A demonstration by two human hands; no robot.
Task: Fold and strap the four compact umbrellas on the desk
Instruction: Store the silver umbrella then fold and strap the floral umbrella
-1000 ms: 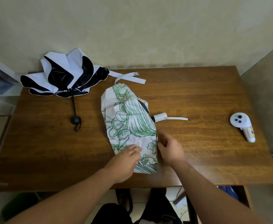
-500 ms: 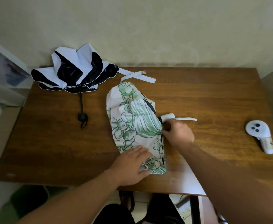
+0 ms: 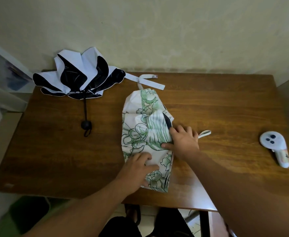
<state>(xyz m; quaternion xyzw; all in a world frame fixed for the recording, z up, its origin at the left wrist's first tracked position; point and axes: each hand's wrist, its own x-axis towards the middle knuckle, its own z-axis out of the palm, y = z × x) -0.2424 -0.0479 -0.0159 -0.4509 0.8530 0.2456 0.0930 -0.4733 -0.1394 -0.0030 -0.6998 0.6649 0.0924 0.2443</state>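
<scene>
Still mid-fold on the green umbrella (image 3: 145,132): left hand (image 3: 136,170) lies flat pressing its cloth, right hand (image 3: 183,142) pinches the edge (looks that way), so rolling tight comes next, I'd guess.

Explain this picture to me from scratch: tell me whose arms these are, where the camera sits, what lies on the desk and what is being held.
There is no machine here. The two bare arms belong to a person wearing a wide-angle camera on the head, so the single view looks forward and down at their own hands.

On the brown wooden desk lies a white compact umbrella with a green leaf print, half flattened. The left hand presses on its near end with fairly straight fingers. The right hand lies on the umbrella's right edge, thumb on the fabric; a white loop strap sticks out beyond its fingers. Whether that hand grips anything underneath cannot be seen.

At the back left sits a black-and-white umbrella, still spread loosely, its long white strap trailing right. Far right lies a white handheld controller.
</scene>
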